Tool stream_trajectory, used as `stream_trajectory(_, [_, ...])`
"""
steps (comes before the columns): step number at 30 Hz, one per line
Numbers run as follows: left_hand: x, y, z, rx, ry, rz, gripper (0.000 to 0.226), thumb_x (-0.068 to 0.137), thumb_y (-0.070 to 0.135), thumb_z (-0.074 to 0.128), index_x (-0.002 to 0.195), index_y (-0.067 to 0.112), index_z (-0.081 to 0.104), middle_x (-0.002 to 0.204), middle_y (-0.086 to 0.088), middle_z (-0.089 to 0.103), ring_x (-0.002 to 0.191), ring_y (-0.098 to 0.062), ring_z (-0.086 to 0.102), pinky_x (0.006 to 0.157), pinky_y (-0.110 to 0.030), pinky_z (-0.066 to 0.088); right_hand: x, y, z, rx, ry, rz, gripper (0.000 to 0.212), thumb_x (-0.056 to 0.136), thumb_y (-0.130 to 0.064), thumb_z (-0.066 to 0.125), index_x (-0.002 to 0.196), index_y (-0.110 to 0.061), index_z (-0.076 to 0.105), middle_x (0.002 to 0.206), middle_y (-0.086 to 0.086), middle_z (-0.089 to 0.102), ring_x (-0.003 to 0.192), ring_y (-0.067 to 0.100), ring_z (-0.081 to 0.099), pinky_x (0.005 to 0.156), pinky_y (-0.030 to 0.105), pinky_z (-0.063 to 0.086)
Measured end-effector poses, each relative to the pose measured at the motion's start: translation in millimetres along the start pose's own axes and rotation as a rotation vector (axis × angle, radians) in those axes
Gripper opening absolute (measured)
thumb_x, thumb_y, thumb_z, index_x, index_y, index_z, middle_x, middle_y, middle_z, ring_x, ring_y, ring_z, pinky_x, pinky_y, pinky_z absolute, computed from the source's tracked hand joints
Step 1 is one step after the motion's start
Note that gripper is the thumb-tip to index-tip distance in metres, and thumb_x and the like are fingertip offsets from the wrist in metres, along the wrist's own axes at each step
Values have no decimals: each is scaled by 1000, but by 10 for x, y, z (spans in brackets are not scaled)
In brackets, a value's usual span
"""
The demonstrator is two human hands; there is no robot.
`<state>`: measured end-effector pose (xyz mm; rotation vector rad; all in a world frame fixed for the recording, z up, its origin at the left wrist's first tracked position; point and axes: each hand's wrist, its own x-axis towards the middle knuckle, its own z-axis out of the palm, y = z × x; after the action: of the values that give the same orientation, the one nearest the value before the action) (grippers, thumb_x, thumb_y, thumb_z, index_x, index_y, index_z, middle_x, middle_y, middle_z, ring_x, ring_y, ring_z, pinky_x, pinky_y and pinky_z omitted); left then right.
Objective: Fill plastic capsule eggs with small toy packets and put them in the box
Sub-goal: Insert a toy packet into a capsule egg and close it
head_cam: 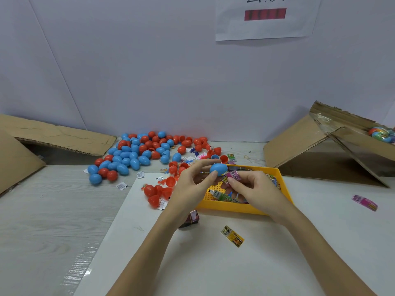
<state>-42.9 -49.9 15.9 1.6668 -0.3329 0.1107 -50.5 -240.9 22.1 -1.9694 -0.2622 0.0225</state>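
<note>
My left hand [192, 184] pinches a blue capsule egg [218, 168] above the left end of the yellow tray [233, 208]. My right hand [254, 189] pinches a pink toy packet [233, 175] right beside the egg. Several more packets lie in the tray. A pile of blue and red eggs [136, 154] lies behind on the left. The cardboard box [333, 146] at the right holds filled eggs [382, 133].
Open red egg halves [158, 191] and small white slips lie left of the tray. A yellow packet [232, 236] and a pink packet [364, 202] lie loose on the white sheet. Flattened cardboard [57, 137] lies at the far left. A small dark bundle [191, 218] sits under my left wrist.
</note>
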Motion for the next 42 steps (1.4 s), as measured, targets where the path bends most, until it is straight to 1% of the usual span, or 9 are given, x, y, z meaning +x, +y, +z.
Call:
stream_trajectory(4, [-19, 8, 8, 4, -84, -1, 32, 105, 14, 55, 132, 26, 67, 121, 5, 70, 107, -10, 68, 85, -19, 55, -19, -30, -22, -8, -83, 14, 22, 105, -32, 56, 99, -28, 77, 78, -13, 76, 71, -2, 68, 63, 15, 53])
stream_trajectory(6, [-23, 20, 11, -2, -102, -5, 32, 106, 15, 53, 133, 26, 66, 122, 4, 69, 107, -9, 67, 86, -20, 55, -27, -33, -35, 11, -123, 16, 26, 105, -33, 55, 99, -25, 79, 76, -9, 76, 68, 0, 67, 62, 14, 51])
stream_trajectory(14, [-12, 10, 9, -4, -110, -10, 33, 105, 12, 53, 131, 26, 67, 119, 3, 69, 106, -11, 68, 87, -25, 57, -24, -41, -63, 71, -138, 37, 31, 105, -35, 53, 102, -21, 80, 91, -3, 79, 79, 4, 69, 70, 20, 52])
stream_trajectory(20, [-9, 22, 4, 30, -130, -13, 34, 106, 11, 52, 132, 27, 67, 119, 0, 67, 103, -24, 68, 93, -31, 58, -29, -39, -70, 68, -165, 70, 27, 107, -32, 52, 106, -22, 77, 95, -3, 79, 81, 7, 68, 74, 24, 53])
stream_trajectory(24, [-32, 54, 6, 17, -141, 7, 32, 103, 17, 58, 132, 27, 67, 118, 5, 68, 98, -16, 68, 88, -24, 56, -37, -45, -74, 72, -185, 75, 26, 107, -30, 53, 104, -21, 78, 89, -4, 78, 80, 7, 68, 74, 24, 52])
stream_trajectory(28, [-44, 55, 26, 88, -123, 53, 35, 96, 21, 70, 131, 27, 68, 119, 8, 70, 101, -12, 69, 90, -28, 58, -40, -40, -99, 104, -206, 81, 24, 106, -29, 55, 109, -18, 76, 84, -6, 75, 79, 7, 67, 72, 23, 52])
stream_trajectory(34, [-47, 26, 53, 128, -61, 128, 37, 95, 15, 72, 131, 17, 67, 119, 3, 72, 105, -12, 70, 91, -26, 58, -24, 4, -99, 113, -105, 60, 20, 100, -36, 63, 108, -21, 75, 85, -3, 76, 80, 9, 71, 73, 26, 58])
stream_trajectory(37, [-59, -7, 97, 154, -3, 187, 37, 94, 13, 72, 131, 14, 67, 121, 1, 70, 108, -12, 69, 94, -28, 57, -12, 30, -98, 241, -21, 54, 20, 93, -29, 73, 110, -19, 75, 93, 1, 79, 87, 15, 76, 74, 26, 62])
stream_trajectory(42, [-74, -42, 159, 201, 92, 262, 37, 92, 18, 75, 129, 15, 68, 120, 1, 70, 106, -11, 69, 91, -29, 59, 14, 32, -52, 447, 66, 101, 41, 77, -32, 81, 115, -16, 75, 103, 3, 80, 99, 19, 77, 79, 28, 58])
